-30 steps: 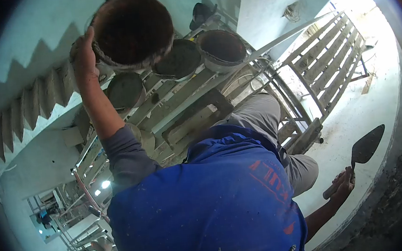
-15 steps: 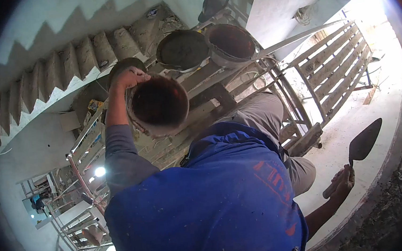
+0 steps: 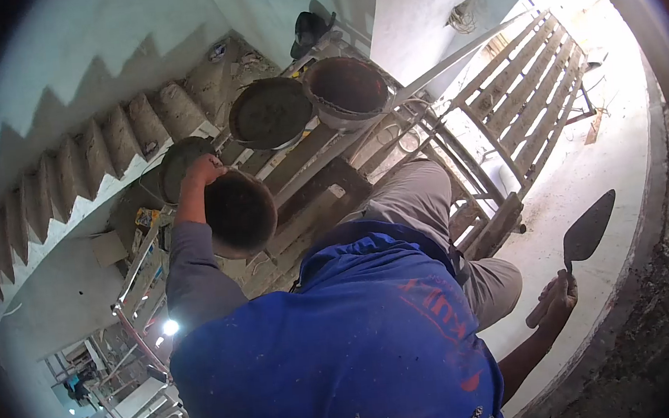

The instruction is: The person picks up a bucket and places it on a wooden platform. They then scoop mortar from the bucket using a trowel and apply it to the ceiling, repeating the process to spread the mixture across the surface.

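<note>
My left hand (image 3: 204, 170) grips the rim of a dark, tilted bucket (image 3: 242, 216), whose open mouth faces up toward me. The bucket is over the planks, beside a round container (image 3: 176, 168) partly hidden behind that hand. In my right hand (image 3: 555, 298) is the handle of a pointed trowel (image 3: 590, 226), held out over the pale floor with its blade pointing away from me. Two more buckets stand on the scaffold: one filled with grey material (image 3: 270, 113), the other with a reddish-brown inside (image 3: 349, 88).
Concrete stairs (image 3: 121, 139) run along the wall at the left. A slatted wooden frame (image 3: 526, 96) leans at the right, near scaffold rails. A dark object (image 3: 310, 32) sits beyond the buckets. A rough wall edge (image 3: 657, 309) curves along the lower right.
The view has shifted, moving most things left and down. The bucket in my left hand looks smaller and lower relative to the other buckets. My right hand still holds the trowel.
</note>
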The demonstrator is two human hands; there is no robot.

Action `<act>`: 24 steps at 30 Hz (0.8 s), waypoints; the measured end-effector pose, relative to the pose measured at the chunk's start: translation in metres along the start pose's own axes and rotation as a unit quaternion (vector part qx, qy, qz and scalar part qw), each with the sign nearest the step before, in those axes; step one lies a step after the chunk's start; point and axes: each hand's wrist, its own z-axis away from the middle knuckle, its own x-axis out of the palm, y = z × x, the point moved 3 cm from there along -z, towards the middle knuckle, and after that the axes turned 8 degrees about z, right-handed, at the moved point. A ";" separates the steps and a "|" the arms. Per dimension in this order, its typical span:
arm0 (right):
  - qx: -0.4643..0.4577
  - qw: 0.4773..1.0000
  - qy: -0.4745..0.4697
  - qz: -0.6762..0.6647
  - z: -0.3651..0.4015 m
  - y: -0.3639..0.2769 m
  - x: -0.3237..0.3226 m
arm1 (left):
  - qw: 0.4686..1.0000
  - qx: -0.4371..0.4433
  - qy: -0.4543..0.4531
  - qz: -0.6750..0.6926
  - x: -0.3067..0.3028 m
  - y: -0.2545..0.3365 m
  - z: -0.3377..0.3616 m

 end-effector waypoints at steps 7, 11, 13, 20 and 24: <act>0.014 1.000 0.015 -0.002 0.007 0.008 0.006 | 0.997 0.008 0.047 -0.059 -0.010 0.043 0.037; 0.027 0.999 0.018 -0.001 0.008 0.011 0.003 | 0.999 0.022 -0.015 -0.025 -0.057 0.089 0.062; 0.023 1.000 0.020 0.002 0.008 0.012 0.000 | 0.998 0.056 0.001 0.016 -0.086 0.110 0.070; 0.005 0.999 0.044 -0.022 0.012 0.005 -0.006 | 0.963 0.185 0.130 0.144 -0.165 0.203 0.063; 0.016 0.997 0.064 -0.028 0.018 0.006 -0.012 | 0.916 0.289 0.196 0.196 -0.173 0.268 0.062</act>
